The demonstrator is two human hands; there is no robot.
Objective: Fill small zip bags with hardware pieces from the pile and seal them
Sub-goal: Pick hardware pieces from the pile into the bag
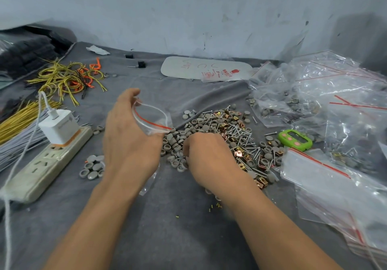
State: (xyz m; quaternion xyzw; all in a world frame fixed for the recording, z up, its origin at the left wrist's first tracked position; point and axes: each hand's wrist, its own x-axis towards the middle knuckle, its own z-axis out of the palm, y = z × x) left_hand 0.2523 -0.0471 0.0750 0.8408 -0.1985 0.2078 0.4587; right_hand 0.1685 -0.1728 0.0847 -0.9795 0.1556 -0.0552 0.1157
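My left hand [127, 137] holds a small clear zip bag [151, 119] with a red seal strip, its mouth spread open toward the right. Right beside it, my right hand [206, 156] lies knuckles-up on the pile of hardware [226, 135], fingers curled down among the grey round caps; what they hold is hidden. The pile mixes grey caps, silver screws and copper-coloured clips on the grey cloth [167, 228]. A few grey caps [92, 168] lie apart to the left of my left wrist.
A heap of clear zip bags [326, 106], some filled, covers the right side. A green timer [295, 140] sits by the pile. A power strip with a white charger [56, 144] lies at left, with yellow wire ties [67, 79] behind it. A white card [205, 68] lies at the back.
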